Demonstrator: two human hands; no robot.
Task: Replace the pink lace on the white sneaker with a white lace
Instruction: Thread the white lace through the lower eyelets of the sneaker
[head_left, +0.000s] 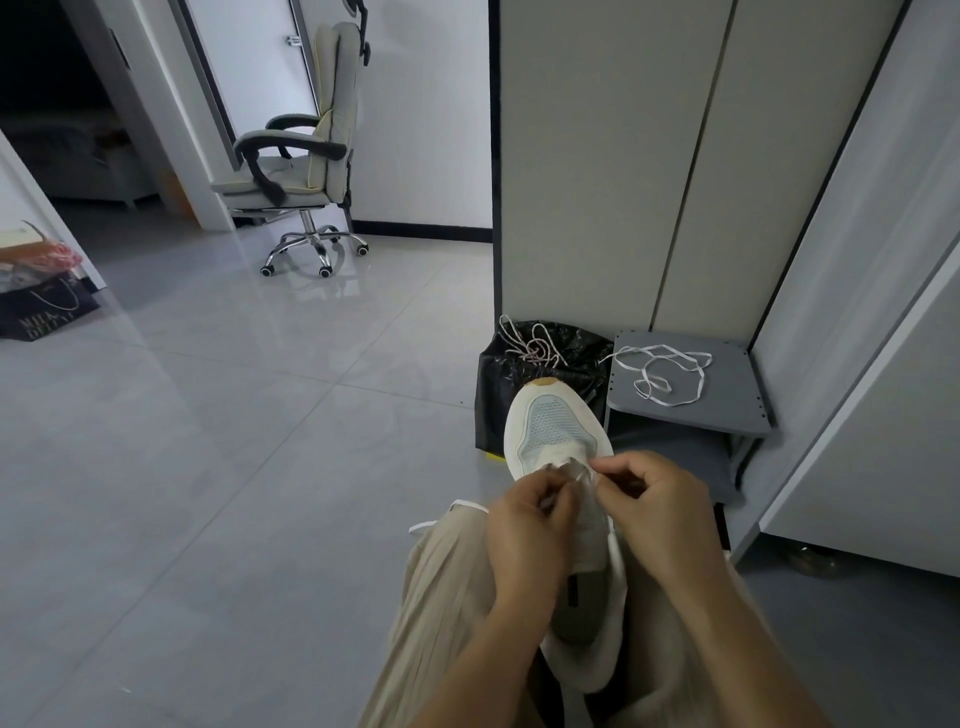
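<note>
My left hand (530, 525) and right hand (660, 512) each pinch the white lace (467, 504) at the sneaker's (556, 421) far eyelets; I'd pull both ends even and untwisted.

Legs covered in pale beige, finely pleated cloth (441, 597); skirt or trousers, cannot tell. Forearms, left hand (530, 525), right hand (660, 509) bare.

Lettering on one item: dark shopping bag (49, 314), far left, on floor (234, 415).
- Pale capitals on bag's near face, two slanted lines.
- Upper line: roughly "MIZA".
- Lower line: starts "DE"; remaining letters too blurred and small to tell.
- Brand not identifiable from these fragments.
</note>
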